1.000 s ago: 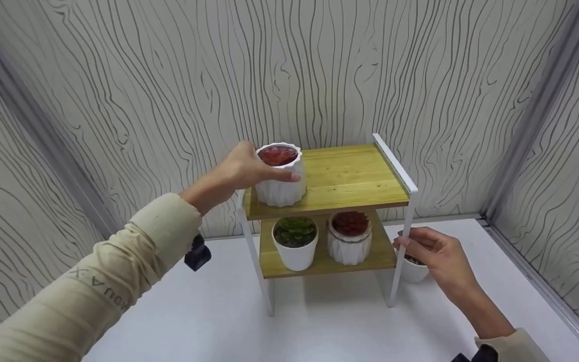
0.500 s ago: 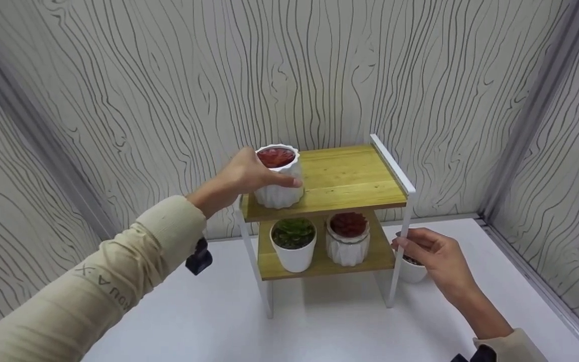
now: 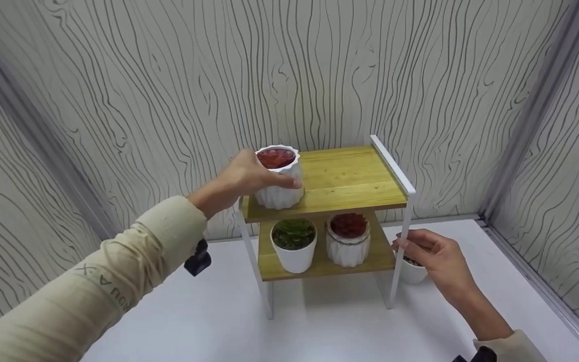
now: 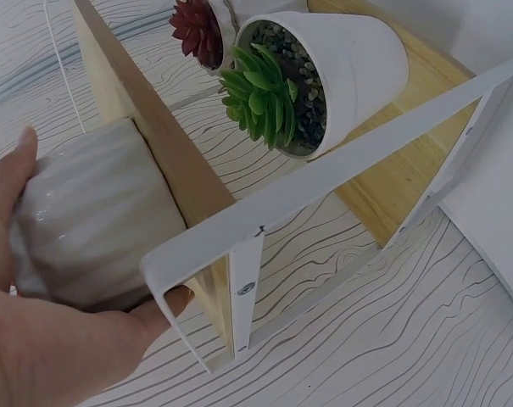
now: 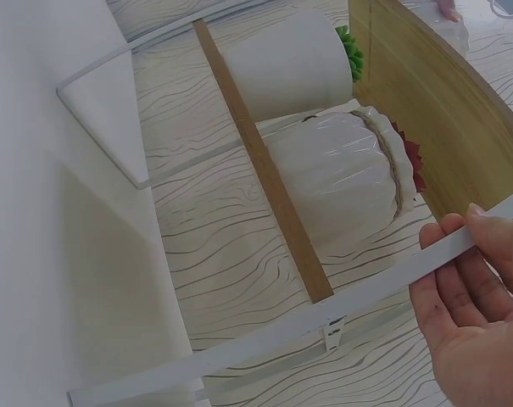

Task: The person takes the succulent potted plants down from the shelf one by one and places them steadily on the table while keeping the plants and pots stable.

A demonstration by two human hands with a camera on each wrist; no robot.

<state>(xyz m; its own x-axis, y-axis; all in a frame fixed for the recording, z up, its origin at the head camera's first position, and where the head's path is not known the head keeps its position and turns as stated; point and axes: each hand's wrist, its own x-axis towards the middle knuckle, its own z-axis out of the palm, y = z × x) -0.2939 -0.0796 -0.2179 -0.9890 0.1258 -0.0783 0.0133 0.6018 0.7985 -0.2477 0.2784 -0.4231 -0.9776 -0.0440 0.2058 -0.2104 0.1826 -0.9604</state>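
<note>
My left hand (image 3: 247, 173) grips a white ribbed pot (image 3: 280, 193) with a red succulent, at the left end of the rack's top wooden shelf (image 3: 347, 173). In the left wrist view that ribbed pot (image 4: 99, 216) sits against the shelf board, thumb and fingers on either side. My right hand (image 3: 438, 256) pinches the rack's white right front leg (image 3: 404, 239); the right wrist view shows the thumb and fingers around this white bar (image 5: 366, 297). On the lower shelf stand a smooth white pot with a green succulent (image 3: 294, 246) and a ribbed pot with a red succulent (image 3: 349, 241).
A small white pot (image 3: 412, 273) stands on the white table (image 3: 329, 332) to the right of the rack, partly hidden by my right hand. Wood-grain patterned panels (image 3: 289, 70) rise behind and at both sides.
The head view has shifted very slightly. Both hands keep their hold, and the pots and rack stay in place.
</note>
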